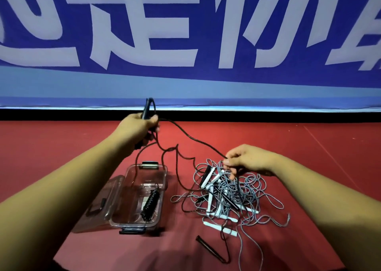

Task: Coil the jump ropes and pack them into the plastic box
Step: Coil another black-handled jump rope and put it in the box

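My left hand [140, 128] is raised above the clear plastic box [162, 190] and grips a black jump-rope handle [148, 108] with a loop of its black cord. That black cord [198, 141] runs right to my right hand [245, 159], which pinches it just above a tangled pile of grey and black ropes with white and black handles [228, 192]. One coiled black rope [150, 203] lies inside the box. The cord's other black handle [209, 248] lies on the floor in front of the pile.
The box's clear lid [99, 204] is folded open to its left. Everything sits on a red floor mat [309, 147]. A blue banner with large white characters [185, 43] stands behind, with a black strip along its base.
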The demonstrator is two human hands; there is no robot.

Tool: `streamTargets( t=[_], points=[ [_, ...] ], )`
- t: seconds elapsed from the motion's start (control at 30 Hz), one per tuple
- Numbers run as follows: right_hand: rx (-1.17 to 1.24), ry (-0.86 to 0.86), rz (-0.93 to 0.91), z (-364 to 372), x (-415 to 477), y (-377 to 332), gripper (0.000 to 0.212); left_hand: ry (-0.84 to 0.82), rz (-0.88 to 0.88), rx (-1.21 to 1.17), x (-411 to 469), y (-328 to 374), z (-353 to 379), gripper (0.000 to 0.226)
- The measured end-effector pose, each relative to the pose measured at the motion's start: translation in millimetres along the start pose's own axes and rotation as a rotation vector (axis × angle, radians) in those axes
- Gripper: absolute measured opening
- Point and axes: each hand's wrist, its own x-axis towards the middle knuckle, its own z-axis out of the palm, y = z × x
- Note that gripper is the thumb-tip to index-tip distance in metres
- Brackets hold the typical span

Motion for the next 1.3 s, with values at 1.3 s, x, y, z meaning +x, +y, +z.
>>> streamTargets(
  t=[1.3],
  points=[
    [0.111,0.115,-0.356,24.6,-6.8,-81.4,0.024,-0.440,0.197,-0.172,-26.3,6.6,43.6,0.021]
  ],
)
